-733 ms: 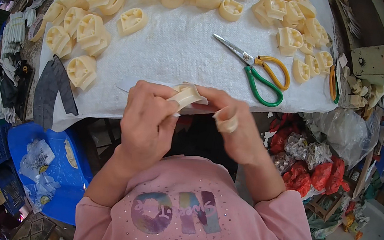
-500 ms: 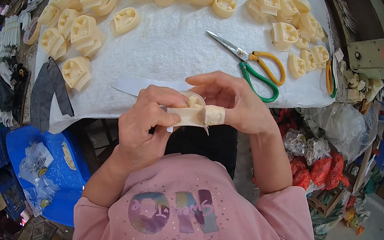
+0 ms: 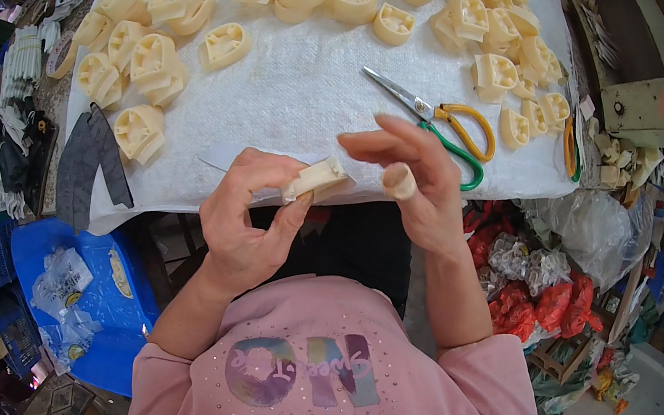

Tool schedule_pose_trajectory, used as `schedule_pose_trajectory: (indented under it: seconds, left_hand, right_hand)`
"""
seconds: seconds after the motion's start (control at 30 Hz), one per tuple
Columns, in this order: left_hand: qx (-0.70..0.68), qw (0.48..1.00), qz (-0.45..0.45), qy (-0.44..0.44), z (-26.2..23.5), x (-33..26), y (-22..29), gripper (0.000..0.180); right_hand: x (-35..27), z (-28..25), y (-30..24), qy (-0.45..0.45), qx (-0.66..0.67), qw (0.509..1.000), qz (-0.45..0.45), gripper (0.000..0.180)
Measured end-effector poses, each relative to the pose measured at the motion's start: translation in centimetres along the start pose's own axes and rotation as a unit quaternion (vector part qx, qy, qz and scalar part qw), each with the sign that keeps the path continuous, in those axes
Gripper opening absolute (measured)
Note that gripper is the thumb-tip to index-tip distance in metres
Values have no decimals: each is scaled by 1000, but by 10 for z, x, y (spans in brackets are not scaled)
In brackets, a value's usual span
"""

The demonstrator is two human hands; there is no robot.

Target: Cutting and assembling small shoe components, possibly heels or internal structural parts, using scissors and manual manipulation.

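My left hand (image 3: 250, 213) grips a cream plastic part (image 3: 317, 178) between thumb and fingers at the near edge of the table. My right hand (image 3: 412, 181) is raised just to the right of it, fingers spread, holding nothing; its thumb wears a cream finger wrap (image 3: 400, 181). A thin flat strip (image 3: 224, 157) lies on the cloth under my left hand. Scissors with green and yellow handles (image 3: 445, 126) lie on the cloth just beyond my right hand.
A white cloth (image 3: 305, 93) covers the table, with several cream plastic parts (image 3: 153, 63) along its left, far and right sides. Dark grey pieces (image 3: 92, 161) hang off the left edge. A blue bin (image 3: 75, 282) sits below left; red bags (image 3: 540, 296) lie right.
My hands have come apart: the right hand let go of the cream part and lifted away to the right with fingers spread. The left hand keeps the part.
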State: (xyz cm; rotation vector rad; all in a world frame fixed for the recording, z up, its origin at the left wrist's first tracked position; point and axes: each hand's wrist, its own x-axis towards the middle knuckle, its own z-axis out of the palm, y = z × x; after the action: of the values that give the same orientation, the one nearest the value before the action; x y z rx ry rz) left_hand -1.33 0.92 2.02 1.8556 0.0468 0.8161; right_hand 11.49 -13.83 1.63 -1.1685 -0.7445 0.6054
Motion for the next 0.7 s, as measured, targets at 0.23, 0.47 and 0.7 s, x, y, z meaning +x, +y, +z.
schedule_pose_trajectory:
  seconds: [0.23, 0.47, 0.7]
  left_hand:
    - [-131, 981, -144, 17, 10, -1, 11, 15]
    - [-168, 963, -208, 44, 13, -5, 8, 12]
    - [28, 998, -54, 1, 12, 0, 2, 16]
  right_hand:
    - [3, 11, 0, -47, -221, 969, -102, 24]
    - [3, 21, 1, -10, -89, 996, -12, 18]
    - [4, 26, -1, 55, -361, 911, -190, 9]
